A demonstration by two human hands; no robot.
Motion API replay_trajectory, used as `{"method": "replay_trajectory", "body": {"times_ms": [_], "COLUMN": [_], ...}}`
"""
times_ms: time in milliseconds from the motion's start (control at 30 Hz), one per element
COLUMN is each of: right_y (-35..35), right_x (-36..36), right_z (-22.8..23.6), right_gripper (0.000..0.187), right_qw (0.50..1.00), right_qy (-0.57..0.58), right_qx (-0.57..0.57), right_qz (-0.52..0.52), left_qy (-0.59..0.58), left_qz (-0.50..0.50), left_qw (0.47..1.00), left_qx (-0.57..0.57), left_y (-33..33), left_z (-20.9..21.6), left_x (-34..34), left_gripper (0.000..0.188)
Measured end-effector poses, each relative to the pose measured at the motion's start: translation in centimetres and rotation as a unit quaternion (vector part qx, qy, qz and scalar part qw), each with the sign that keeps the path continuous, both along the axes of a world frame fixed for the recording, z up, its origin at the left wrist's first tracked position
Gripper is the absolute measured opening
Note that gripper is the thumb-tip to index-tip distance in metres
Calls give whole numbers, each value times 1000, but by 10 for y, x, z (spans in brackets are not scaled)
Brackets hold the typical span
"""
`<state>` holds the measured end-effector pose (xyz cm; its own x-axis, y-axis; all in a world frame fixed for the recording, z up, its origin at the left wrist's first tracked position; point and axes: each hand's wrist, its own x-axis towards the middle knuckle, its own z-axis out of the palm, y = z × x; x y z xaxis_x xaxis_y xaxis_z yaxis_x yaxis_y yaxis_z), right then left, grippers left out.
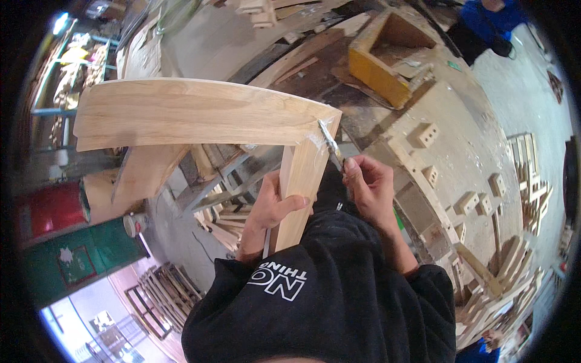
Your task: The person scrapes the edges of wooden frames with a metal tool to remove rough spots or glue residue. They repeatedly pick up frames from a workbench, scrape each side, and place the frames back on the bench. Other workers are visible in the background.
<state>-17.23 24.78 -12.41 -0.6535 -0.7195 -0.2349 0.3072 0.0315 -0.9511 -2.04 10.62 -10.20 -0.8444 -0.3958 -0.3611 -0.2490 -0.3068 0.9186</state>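
A pale wooden frame made of a wide curved board and a narrower leg joined at a corner stretches out in front of me. My left hand is wrapped round the leg, thumb lying over its top face. Between the thumb and fingers of my right hand is a slim spatula-like tool, its far part coated with white paste. That tip touches the frame by the corner joint, where a whitish smear shows across the seam. The tool's handle end is mostly hidden in my fingers.
On the workbench to the right lie several small drilled wooden blocks. A yellow-sided open wooden box stands farther back. Stacked wooden parts line the right. A person in blue is at the far right.
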Motion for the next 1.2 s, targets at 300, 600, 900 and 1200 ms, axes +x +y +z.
{"method": "replay_trajectory", "body": {"times_ms": [300, 600, 900, 1200], "right_y": [-121, -214, -226, -186], "right_x": [-10, 39, 45, 45], "right_z": [-81, -178, -194, -201], "right_gripper": [25, 23, 23, 20], "right_qw": [986, 839, 778, 696], "right_qy": [111, 527, 605, 636], "right_qx": [120, 66, 108, 237], "right_qz": [35, 120, 132, 235], "left_qy": [-53, -79, -88, -80], "left_qz": [188, 321, 266, 205], "left_qw": [979, 944, 960, 976], "left_qx": [55, -9, 24, 9], "left_y": [-40, -67, -58, -44], "left_z": [-8, -17, -17, -4], "left_x": [57, 83, 73, 61], "left_gripper": [60, 68, 72, 67]}}
